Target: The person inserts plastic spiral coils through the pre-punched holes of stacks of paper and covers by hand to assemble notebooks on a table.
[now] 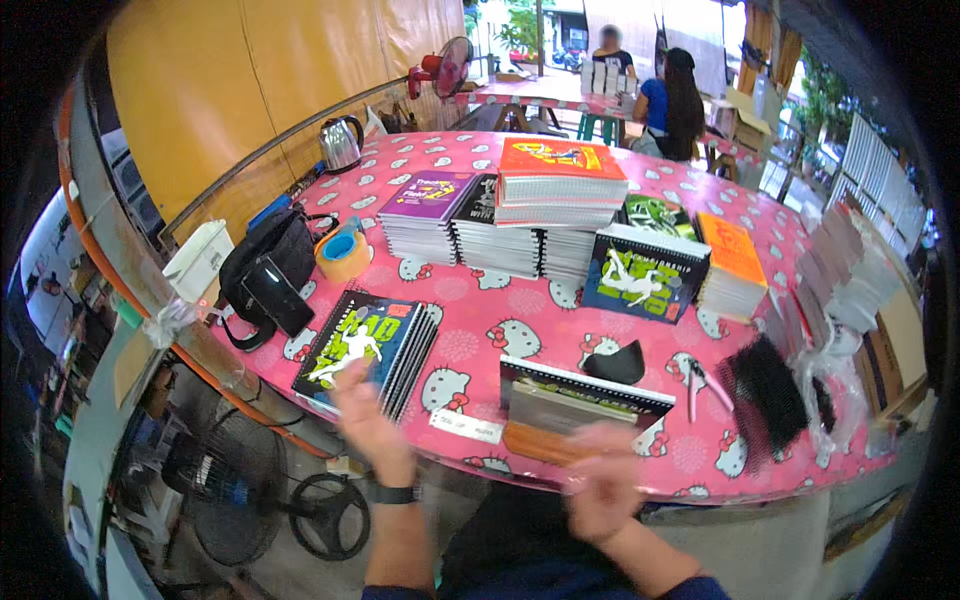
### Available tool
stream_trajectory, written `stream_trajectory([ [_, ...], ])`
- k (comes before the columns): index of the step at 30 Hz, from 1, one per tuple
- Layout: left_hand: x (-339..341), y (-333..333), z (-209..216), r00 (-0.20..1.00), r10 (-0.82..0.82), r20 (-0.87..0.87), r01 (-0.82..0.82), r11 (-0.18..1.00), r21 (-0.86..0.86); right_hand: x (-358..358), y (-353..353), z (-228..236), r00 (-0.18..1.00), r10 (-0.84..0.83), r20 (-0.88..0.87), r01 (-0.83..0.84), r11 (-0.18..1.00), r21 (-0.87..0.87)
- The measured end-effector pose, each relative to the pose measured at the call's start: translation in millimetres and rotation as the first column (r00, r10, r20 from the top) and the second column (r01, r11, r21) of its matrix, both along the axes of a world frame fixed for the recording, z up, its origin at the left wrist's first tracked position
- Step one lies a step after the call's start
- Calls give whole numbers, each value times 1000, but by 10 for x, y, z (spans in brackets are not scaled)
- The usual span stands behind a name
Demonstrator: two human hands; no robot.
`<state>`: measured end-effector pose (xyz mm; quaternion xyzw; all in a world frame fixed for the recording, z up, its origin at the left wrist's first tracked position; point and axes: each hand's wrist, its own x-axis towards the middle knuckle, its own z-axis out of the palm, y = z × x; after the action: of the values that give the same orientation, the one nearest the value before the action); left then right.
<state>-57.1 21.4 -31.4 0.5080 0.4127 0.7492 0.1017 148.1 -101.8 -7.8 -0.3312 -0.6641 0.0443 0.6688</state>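
Observation:
My left hand [372, 425], a dark band on its wrist, is raised at the near edge of a stack of dark blue and green spiral-bound books [350, 345]. Its fingers look stretched out, with nothing seen in them. My right hand [605, 478] is smeared by motion, and its fingers cannot be made out. It is beside a wooden block [540, 443] with a grey upper face at the table's front edge. Just behind that block, a dark spiral-bound book [655, 405] stands on edge. A white paper strip [465, 427] lies between the hands.
Pink-handled pliers [705, 388], black plastic coils [765, 400] and a black pad [615, 362] lie right. Behind are book stacks [495, 250] and an upright book [645, 278]. Left are a tape roll [343, 250], black bag [265, 265] and kettle [341, 145]. Two people sit beyond.

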Motion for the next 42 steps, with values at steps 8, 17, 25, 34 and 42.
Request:
stream_trajectory([
  [8,-1404,640,-792,929,-28,370,37,999,-17,-1104,2053,-742,973,-39,-226,-27,960,-280],
  [17,-1080,891,-723,779,-177,602,245,969,-31,-1253,2872,-1005,824,-6,-566,-326,813,-483],
  [25,-1000,931,-625,707,-124,697,212,976,-40,-1314,2963,-1039,776,-19,-631,-315,855,-412],
  [34,-1028,953,-690,736,-83,672,196,976,-94,-1234,2994,-1092,809,-54,-585,-274,846,-457],
  [42,-1495,913,-933,779,-71,623,198,971,-136,-1143,1883,-751,984,-23,-175,-51,912,-406],
])
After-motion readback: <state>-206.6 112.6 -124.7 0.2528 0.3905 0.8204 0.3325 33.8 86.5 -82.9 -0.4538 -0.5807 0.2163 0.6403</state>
